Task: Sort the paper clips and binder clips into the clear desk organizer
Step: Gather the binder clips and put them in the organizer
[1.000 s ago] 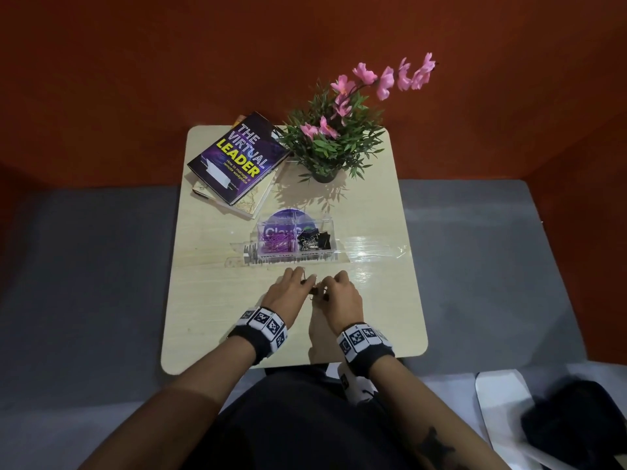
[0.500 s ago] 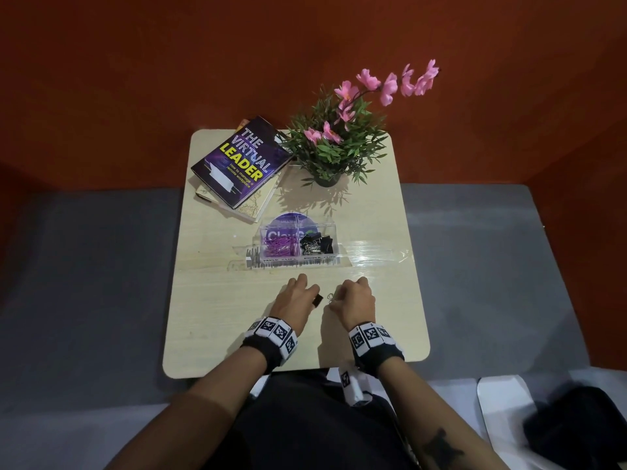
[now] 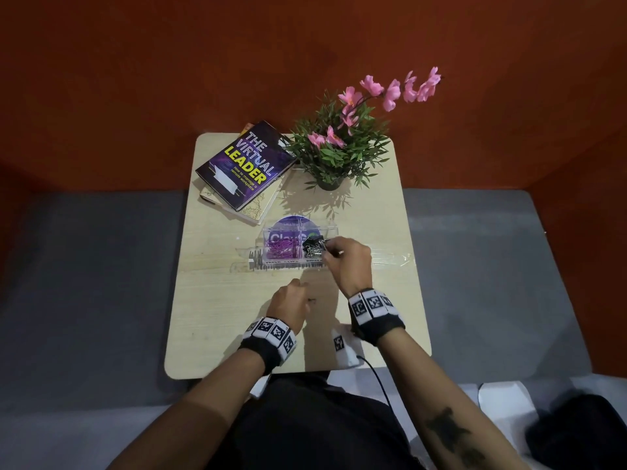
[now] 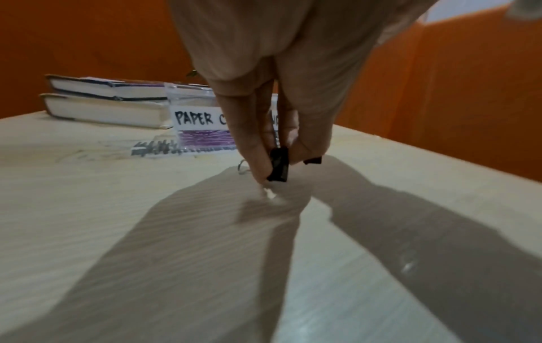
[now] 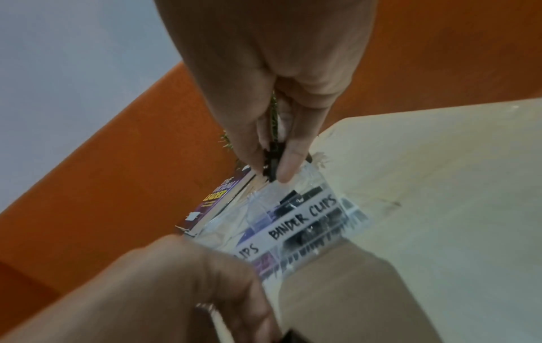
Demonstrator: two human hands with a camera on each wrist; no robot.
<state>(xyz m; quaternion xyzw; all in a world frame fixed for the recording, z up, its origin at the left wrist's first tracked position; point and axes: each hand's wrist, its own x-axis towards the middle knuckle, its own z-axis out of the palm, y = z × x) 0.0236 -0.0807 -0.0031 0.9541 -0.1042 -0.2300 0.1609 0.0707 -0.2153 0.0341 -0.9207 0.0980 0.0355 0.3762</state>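
The clear desk organizer [image 3: 271, 232] stands mid-table, with purple paper clips [image 3: 281, 250] in its left compartment and black binder clips [image 3: 311, 246] in its right one. My right hand [image 3: 327, 252] hovers over the right compartment. In the right wrist view its thumb and finger pinch a black binder clip [image 5: 272, 162] above the "BINDER CLIPS" label [image 5: 305, 218]. My left hand [image 3: 307, 296] stays lower, near the table's front. Its fingers [image 4: 255, 160] pinch another black binder clip [image 4: 279, 167] just above the tabletop, in front of the "PAPER C" label [image 4: 199, 118].
Two stacked books [image 3: 244, 167] lie at the back left of the light wooden table [image 3: 220, 317]. A potted plant with pink flowers [image 3: 339, 154] stands at the back right. A strip of clear film [image 3: 390, 257] lies right of the organizer. Grey floor surrounds the table.
My right hand has risen from the table's front and gone forward over the binder clip compartment, carrying its clip. My left hand has stayed low near the front, still pinching its clip.
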